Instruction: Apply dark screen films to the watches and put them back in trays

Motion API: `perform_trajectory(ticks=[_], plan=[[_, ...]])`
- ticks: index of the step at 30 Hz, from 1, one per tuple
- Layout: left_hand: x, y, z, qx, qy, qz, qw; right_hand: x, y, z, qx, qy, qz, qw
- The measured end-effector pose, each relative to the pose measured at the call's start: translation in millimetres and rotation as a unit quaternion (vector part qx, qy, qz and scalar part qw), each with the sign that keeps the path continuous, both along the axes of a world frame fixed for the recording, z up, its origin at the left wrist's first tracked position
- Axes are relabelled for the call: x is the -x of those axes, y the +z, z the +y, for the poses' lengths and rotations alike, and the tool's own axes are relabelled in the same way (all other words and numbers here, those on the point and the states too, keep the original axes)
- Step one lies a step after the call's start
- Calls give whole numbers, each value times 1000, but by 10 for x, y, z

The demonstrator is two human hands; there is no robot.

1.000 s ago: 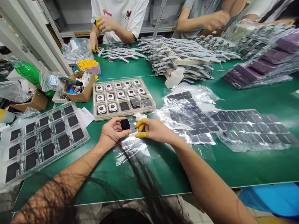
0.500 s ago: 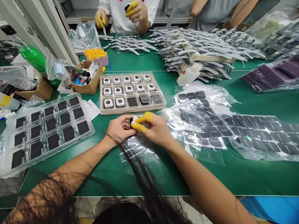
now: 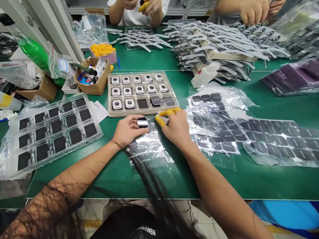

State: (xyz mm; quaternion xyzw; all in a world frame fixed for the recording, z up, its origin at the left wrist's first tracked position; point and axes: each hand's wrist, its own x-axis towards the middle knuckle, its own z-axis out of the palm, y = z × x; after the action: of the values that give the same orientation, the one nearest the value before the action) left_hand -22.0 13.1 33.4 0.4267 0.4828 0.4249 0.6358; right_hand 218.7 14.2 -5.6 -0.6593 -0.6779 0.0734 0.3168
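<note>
Right hand [image 3: 176, 127] is moved off the square, black-faced watch case [image 3: 142, 122], white wipe [image 3: 163, 114] pinched in yellow-capped fingers. Over the green desk [image 3: 274, 184], the case is edge-pinched by fingers of the left hand [image 3: 126, 130]; a drop could be caused by slippage.

Brt lt, glare on plastic film [image 3: 155, 143] & watch screen [image 3: 142, 122], hair [image 3: 142, 176] blurry, wide-angle stretch nr edges.

Past left hand [image 3: 126, 131] — watch tray [image 3: 124, 114] blocks | nearside — bare tabletop [image 3: 180, 186]
</note>
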Motion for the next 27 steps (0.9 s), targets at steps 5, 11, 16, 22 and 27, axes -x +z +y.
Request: perform_trajectory(ticks=[5,11,16,22,27], plan=[[41,-19,128,66,23,-126,990,184,-51,-393,-19,224,-14,974],[82,83,137,134,-29,-160,977,399,-137,-378,33,275,-2,961],[96,156,119,158,-55,-141,976,397,-97,-232,13,286,-5,958],[102,135,144,150,-44,-125,980,387,-88,-150,-2,338,-4,941],[130,175,168,145,-44,-97,984,449,-16,-122,15,325,-19,946]])
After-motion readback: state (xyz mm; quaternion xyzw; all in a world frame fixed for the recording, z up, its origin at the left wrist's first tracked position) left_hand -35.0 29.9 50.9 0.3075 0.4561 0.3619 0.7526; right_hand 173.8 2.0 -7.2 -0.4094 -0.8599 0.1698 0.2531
